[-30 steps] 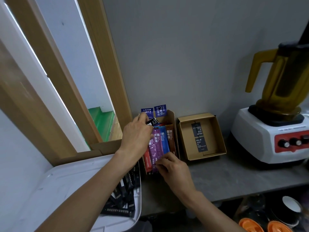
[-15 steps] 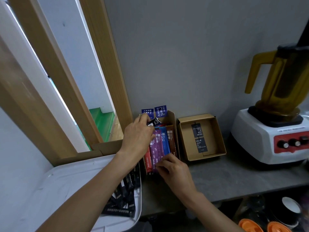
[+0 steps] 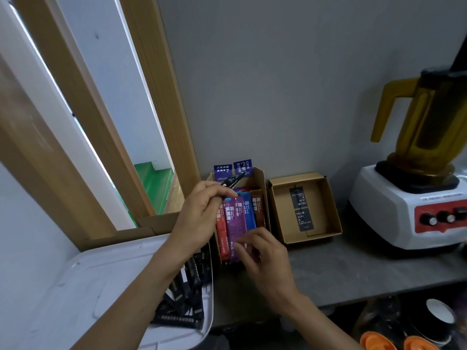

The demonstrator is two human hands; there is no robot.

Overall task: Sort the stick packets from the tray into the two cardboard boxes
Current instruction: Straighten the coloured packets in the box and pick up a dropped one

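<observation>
You are pinching a black stick packet [image 3: 232,181] between the thumb and fingertips of your left hand [image 3: 199,218]. You are holding it tilted above the far end of the left box [image 3: 260,180], at about 12 o'clock from your wrist.

Your right hand [image 3: 262,253] is reaching in from 5 o'clock, its curled fingers lying on the near end of the purple packet [image 3: 236,221]. You cannot tell from here whether they are gripping it or only touching it.

That purple packet is lying lengthwise in the left box. A red packet [image 3: 222,231] is lying beside it at 9 o'clock, with a blue packet [image 3: 249,213] and a brown packet [image 3: 259,210] at 3 o'clock. Two blue cards [image 3: 233,169] are standing at the back of the box.

The right box [image 3: 321,205] is sitting just beside the left one at 3 o'clock, holding two black packets [image 3: 298,198] end to end.

The white tray [image 3: 101,286] is lying at 7 o'clock from the boxes. A heap of black packets [image 3: 187,294] is piled along its right edge, partly under your left forearm.

A blender [image 3: 409,198] is standing at 3 o'clock on the grey counter [image 3: 353,269].
</observation>
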